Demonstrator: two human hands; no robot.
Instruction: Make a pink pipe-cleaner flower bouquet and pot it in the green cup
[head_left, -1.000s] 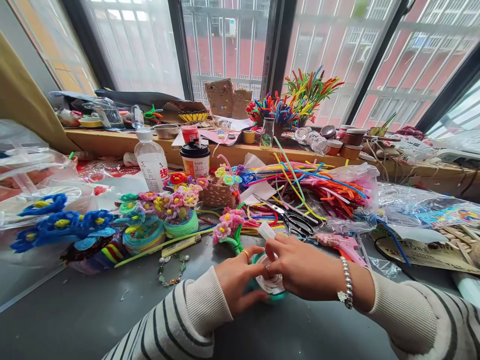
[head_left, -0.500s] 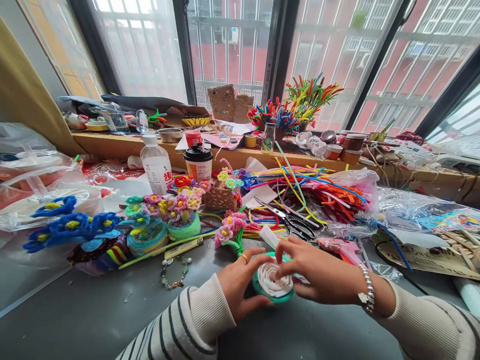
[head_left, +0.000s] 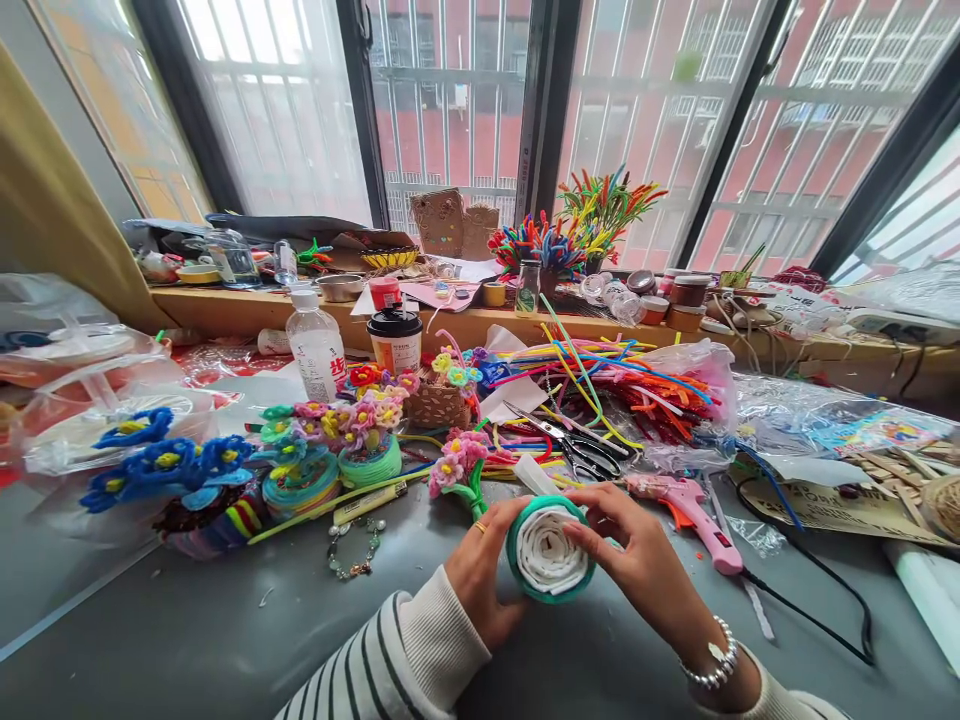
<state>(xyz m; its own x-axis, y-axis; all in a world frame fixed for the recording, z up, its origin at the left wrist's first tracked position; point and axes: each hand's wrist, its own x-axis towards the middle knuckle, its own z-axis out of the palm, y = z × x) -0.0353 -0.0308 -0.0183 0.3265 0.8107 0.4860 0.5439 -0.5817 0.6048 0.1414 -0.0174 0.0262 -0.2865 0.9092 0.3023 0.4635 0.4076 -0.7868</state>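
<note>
White roll in teal band (head_left: pixel 551 550): seen in head view, tipped more face-on than half a second ago; held between both hands near the middle of the tabletop (head_left: pixel 187 640); cannot tell whether lifted or resting.
Right hand (head_left: pixel 637 560): out of the coil's centre since then, shifted to the right rim; pinching the band, thumb over the white face, fingers along the outer edge.
Left hand (head_left: pixel 484 570): cupped round the left side as before, thumb low, fingers partly hidden.
Coil face: reads as a turn from working at the centre to steadying or checking.
Pink glue gun (head_left: pixel 694 515): less covered by the right hand than before; lying just right of it, black cord (head_left: pixel 832 615) looping rightward; possible snag on a wide swing.
Far side: crowded by pink flower bunch (head_left: pixel 459 465), white strip (head_left: pixel 534 475) just behind the band, scissors (head_left: pixel 561 434) farther back; bounded by wooden ledge (head_left: pixel 337 318).
Near side: grey surface showing between the wrists and left of the left sleeve (head_left: pixel 382 655); probably easiest room for moving; near edge out of sight.
</note>
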